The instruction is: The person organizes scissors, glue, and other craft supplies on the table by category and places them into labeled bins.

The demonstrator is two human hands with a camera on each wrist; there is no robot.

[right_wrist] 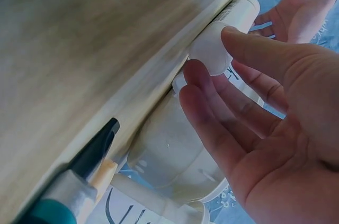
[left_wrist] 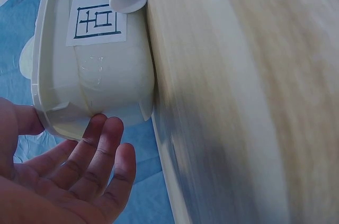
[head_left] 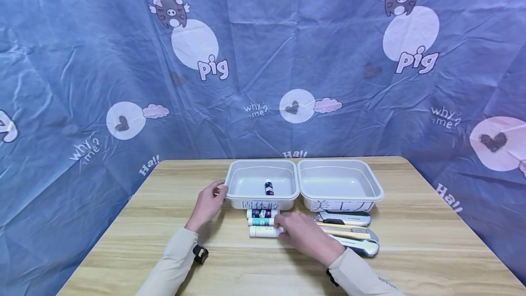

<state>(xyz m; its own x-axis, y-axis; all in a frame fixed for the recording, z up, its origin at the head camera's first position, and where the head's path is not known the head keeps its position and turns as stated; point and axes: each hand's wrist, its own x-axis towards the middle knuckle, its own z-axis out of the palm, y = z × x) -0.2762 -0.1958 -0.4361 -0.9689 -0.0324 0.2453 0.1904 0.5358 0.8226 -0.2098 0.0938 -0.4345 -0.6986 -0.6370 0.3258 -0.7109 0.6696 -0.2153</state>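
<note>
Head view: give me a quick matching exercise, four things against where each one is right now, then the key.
Things:
1. dark glue stick
2. white glue stick
3. left hand
4. utility knives

Places:
A. on the table in front of the right tray
B. inside the left tray
C. at the left tray's outer left corner
D. under the fingertips of the right hand

Pairs: 1-B, 2-D, 3-C, 4-A
</note>
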